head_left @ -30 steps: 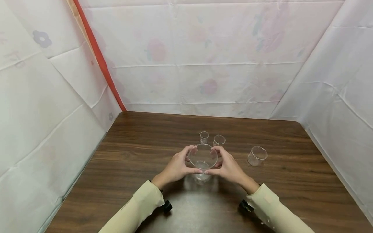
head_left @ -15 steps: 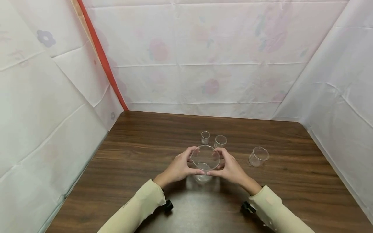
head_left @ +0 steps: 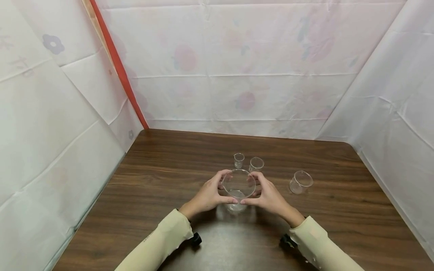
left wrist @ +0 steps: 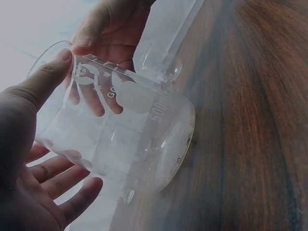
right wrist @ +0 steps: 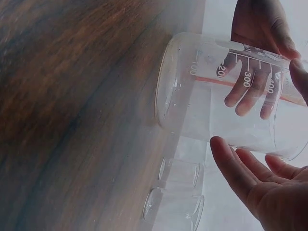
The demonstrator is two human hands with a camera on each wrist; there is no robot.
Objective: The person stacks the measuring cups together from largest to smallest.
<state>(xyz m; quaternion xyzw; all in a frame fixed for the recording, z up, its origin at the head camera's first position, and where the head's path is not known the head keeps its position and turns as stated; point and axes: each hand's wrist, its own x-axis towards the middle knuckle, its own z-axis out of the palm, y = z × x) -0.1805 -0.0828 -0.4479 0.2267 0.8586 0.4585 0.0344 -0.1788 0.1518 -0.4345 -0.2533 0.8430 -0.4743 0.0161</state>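
Head view: clear beaker [head_left: 239, 193] upright on the table [head_left: 162, 158], left hand [head_left: 209, 193] and right hand [head_left: 268, 195] gripping its upper wall. Left wrist: white "500ml" print [left wrist: 160, 107] near the base; thumbs [left wrist: 45, 79] nearly meet by the rim. Right wrist: white scale [right wrist: 248, 72], 100 to 400, between curved fingers [right wrist: 233, 168].

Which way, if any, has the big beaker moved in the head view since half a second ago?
No: against the red strip and the smallest beaker, the big beaker shows no visible shift in any direction.
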